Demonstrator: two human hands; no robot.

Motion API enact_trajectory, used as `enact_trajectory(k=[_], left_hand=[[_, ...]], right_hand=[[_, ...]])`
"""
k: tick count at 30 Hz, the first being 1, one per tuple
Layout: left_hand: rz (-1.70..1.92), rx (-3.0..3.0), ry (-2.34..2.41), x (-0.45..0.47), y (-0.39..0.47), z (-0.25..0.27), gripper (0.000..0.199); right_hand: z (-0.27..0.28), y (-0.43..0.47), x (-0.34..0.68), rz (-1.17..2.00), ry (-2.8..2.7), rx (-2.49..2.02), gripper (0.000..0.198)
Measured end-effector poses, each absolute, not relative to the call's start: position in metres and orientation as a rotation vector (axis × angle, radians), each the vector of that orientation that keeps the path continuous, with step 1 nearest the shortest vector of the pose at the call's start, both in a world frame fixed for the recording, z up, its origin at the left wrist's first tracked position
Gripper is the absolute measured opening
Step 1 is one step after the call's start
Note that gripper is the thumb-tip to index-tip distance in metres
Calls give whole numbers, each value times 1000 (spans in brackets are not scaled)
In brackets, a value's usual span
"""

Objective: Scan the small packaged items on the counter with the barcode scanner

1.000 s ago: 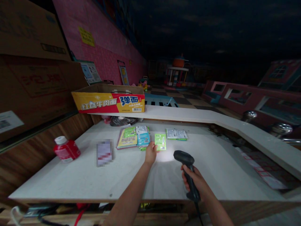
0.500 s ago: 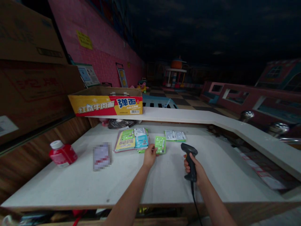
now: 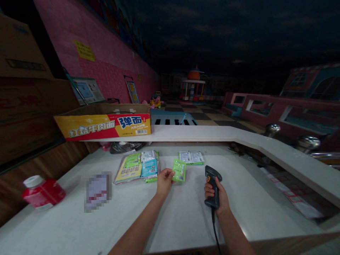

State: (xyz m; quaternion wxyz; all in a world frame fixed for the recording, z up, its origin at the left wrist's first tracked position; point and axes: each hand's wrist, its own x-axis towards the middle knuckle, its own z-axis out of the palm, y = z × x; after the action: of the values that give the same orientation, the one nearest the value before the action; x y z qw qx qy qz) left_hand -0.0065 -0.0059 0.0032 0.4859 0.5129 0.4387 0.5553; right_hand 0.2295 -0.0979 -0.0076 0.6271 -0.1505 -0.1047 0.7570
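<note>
Between the fingertips of my left hand (image 3: pixel 164 181) is the edge of a green packet (image 3: pixel 179 170), tilted a little above the white counter. My right hand (image 3: pixel 219 196) is wrapped round the grip of a black barcode scanner (image 3: pixel 212 187), whose head points up and left and whose cord (image 3: pixel 215 230) runs down off the near edge. Left of the packet lies a flat yellow printed sheet (image 3: pixel 129 172) with green and blue packets (image 3: pixel 149 167) on it. Behind the held packet sits a small pile of silver and green packets (image 3: pixel 191 157).
A red bottle with a white cap (image 3: pixel 44 193) stands at the left, beside a blurred-out rectangular item (image 3: pixel 97 191). On the raised ledge (image 3: pixel 202 132) rests an open yellow and red carton (image 3: pixel 106 124). Brown cardboard boxes (image 3: pixel 29 109) are stacked at far left.
My left hand has raised and tilted the green packet off the counter. The scanner is turned slightly more upright in my right hand. The whole view has shifted.
</note>
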Motion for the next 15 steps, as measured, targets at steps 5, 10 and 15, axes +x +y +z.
enact_trajectory(k=[5,10,15], left_hand=[[1326,1076,947,40,29,19,40],[1287,1072,1055,95,70,22,15],[1281,1175,1188,138,100,12,9]], right_hand=[[-7,-96,229,1768,-198,-338,33],[-7,-94,228,1774,-156,-330,34],[-6,-91,227,1762,-181,-378,34]])
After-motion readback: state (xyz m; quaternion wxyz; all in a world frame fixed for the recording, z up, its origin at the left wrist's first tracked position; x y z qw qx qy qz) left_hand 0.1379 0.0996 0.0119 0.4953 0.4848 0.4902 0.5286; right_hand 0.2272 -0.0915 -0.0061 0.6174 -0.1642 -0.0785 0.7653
